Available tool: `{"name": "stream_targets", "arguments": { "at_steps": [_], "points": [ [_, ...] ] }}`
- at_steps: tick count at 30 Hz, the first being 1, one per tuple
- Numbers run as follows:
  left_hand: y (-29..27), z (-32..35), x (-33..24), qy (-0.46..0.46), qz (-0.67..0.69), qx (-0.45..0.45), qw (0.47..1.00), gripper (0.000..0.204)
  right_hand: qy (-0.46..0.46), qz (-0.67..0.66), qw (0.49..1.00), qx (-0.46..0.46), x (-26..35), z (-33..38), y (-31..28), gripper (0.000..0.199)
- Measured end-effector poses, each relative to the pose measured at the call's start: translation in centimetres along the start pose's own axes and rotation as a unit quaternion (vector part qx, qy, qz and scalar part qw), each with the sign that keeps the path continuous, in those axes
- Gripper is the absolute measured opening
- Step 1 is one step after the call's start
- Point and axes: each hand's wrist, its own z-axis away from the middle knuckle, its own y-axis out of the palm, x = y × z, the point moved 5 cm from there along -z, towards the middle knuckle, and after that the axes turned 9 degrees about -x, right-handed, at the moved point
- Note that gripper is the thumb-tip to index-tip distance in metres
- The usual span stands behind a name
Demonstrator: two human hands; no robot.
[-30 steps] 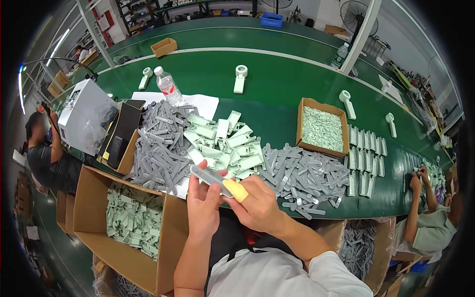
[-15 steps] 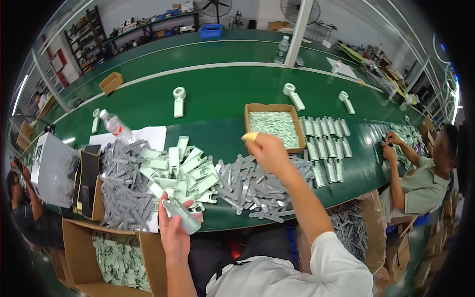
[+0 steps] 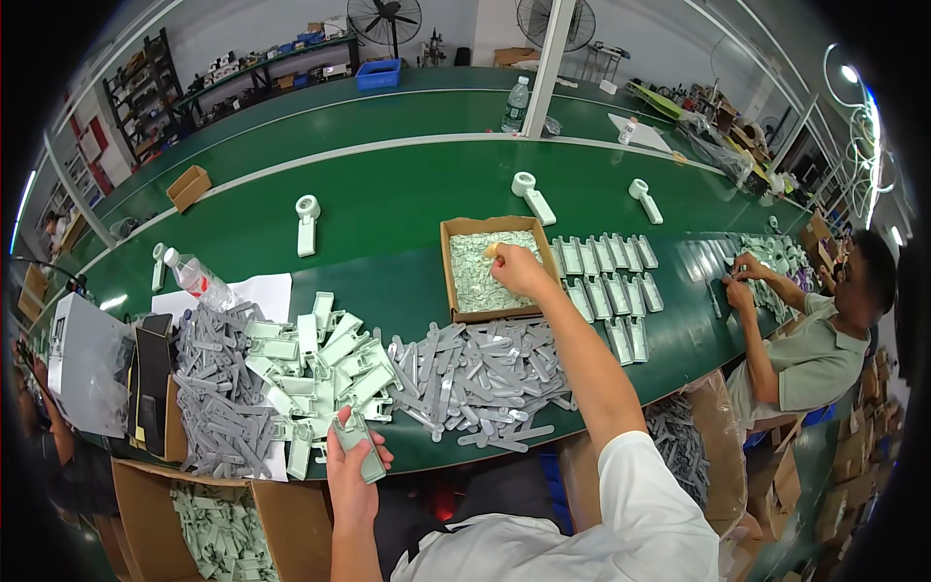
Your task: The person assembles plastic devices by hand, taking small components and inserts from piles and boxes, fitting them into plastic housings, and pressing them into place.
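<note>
My left hand (image 3: 351, 477) holds a pale green plastic casing (image 3: 372, 466) at the table's near edge, fingers curled round its sides. Over a shallow cardboard box (image 3: 493, 315) filled with small pale green parts (image 3: 473, 276), my right hand (image 3: 521, 274) has its fingertips drawn together among the pieces. A yellow cover (image 3: 493, 250) sits on one of its fingers. Whether a part is between the fingertips is hidden. Loose pale green casings (image 3: 330, 354) lie heaped beyond my left hand, and grey flat strips (image 3: 480, 373) are piled below my right forearm.
Casings stand in rows (image 3: 606, 291) right of the box. Another grey pile (image 3: 218, 378) and a bottle (image 3: 199, 279) are at left. Handled round-headed pieces (image 3: 307, 228) stand farther back. A large carton (image 3: 276, 529) sits below the table edge. A co-worker (image 3: 810, 335) works at right.
My right hand has moved from the box's near left edge to in among the small parts. The casing in my left hand has turned more upright. The whole view has shifted a little.
</note>
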Motion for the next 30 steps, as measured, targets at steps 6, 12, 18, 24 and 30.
{"name": "stream_targets", "arguments": {
  "at_steps": [6,12,18,24,30],
  "points": [
    [1.8,-0.3,0.9,0.003,0.044,0.007,0.999,0.060,0.071,-0.284,0.956,0.029,2.3,1.8,-2.9,0.019],
    [8.1,0.2,-1.6,0.042,0.132,0.042,0.989,0.061,0.004,-0.577,0.803,0.147,15.0,10.3,-6.0,0.030],
    [7.9,2.3,-3.7,0.062,0.165,0.095,0.980,0.061,-0.067,-0.619,0.764,0.171,20.9,14.6,-6.3,0.036],
    [6.6,3.3,-3.9,0.075,0.194,0.068,0.976,0.063,-0.103,-0.533,0.836,0.082,22.7,16.9,-5.9,0.040],
    [5.5,3.0,-3.9,0.120,0.148,0.095,0.977,0.049,0.023,-0.659,0.747,0.086,23.7,19.1,-3.9,0.039]
  ]
}}
